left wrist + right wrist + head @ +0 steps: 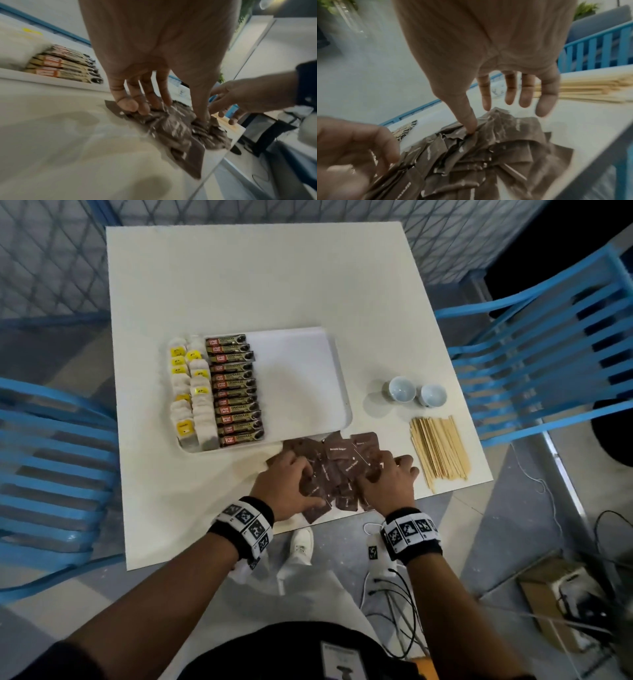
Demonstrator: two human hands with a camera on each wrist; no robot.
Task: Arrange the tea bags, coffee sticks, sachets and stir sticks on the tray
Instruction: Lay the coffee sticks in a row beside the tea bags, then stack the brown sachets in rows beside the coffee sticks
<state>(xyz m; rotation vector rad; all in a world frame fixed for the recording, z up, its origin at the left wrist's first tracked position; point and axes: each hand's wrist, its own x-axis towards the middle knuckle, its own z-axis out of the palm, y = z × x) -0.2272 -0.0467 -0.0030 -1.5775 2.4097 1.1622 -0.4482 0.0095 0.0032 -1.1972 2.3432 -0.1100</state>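
The white surface (274,275) carries a white tray (308,378); in its left part the tea bags (190,392) and coffee sticks (236,386) lie in rows. The stir sticks (440,450) lie right of the tray, on the surface. Near the front edge is a pile of brown sachets (339,467). The left hand (291,484) grasps sachets between fingers and thumb; the right hand (390,477) presses its thumb on the pile, fingers spread.

We've got both arms stretched forward, wrists banded and close together. Our left hand (291,486) is palm down, fingers (126,104) curled at the tips and thumb pressing down. Our right hand (388,479) is palm down too, fingers (524,94) spread and pretty straight, thumb poking downward.
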